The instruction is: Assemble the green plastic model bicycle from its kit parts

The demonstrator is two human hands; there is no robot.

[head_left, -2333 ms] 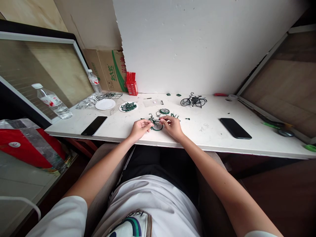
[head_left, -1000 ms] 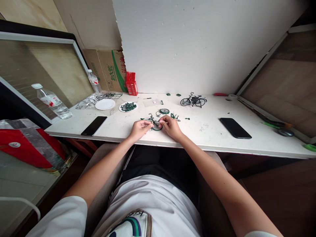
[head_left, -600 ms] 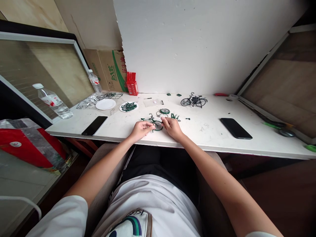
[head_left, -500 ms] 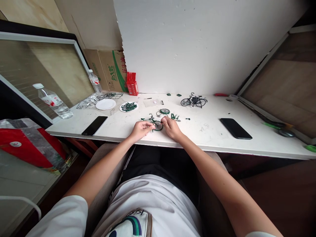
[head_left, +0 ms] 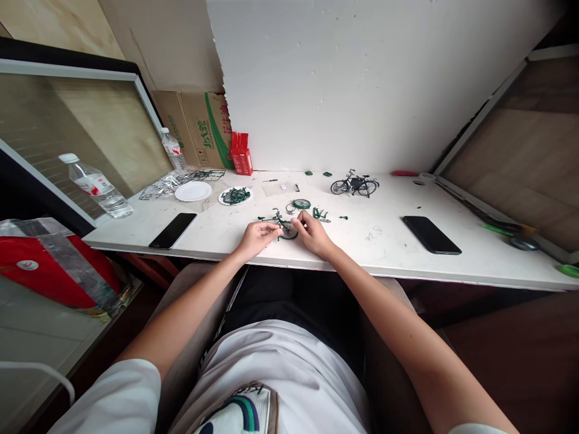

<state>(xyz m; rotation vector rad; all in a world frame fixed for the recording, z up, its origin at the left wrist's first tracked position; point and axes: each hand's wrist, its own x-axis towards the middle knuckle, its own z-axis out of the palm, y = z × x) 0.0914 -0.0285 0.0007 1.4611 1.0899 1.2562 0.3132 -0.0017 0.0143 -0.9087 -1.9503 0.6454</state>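
A small dark green model bicycle [head_left: 286, 229], with one spoked wheel in place, is held just above the table's near edge. My left hand [head_left: 259, 237] pinches its lower frame between thumb and fingertips. On the other side, my right hand [head_left: 312, 234] has thumb and index finger closed at the wheel's rim. Behind the hands lies a loose green wheel [head_left: 301, 204]. Small green parts [head_left: 320, 214] are scattered to the right of it. A finished-looking black model bicycle [head_left: 355, 184] stands farther back on the right.
A white plate [head_left: 221, 199] bears green parts, with another white plate [head_left: 193, 191] beside it. One phone [head_left: 173, 230] lies at left, another phone [head_left: 432, 235] at right. A water bottle [head_left: 97, 185] and a red box [head_left: 242, 154] stand on the left side.
My right thumb and index finger have shifted slightly left along the wheel's rim. The left hand keeps its pinch, and the other things stay in place.
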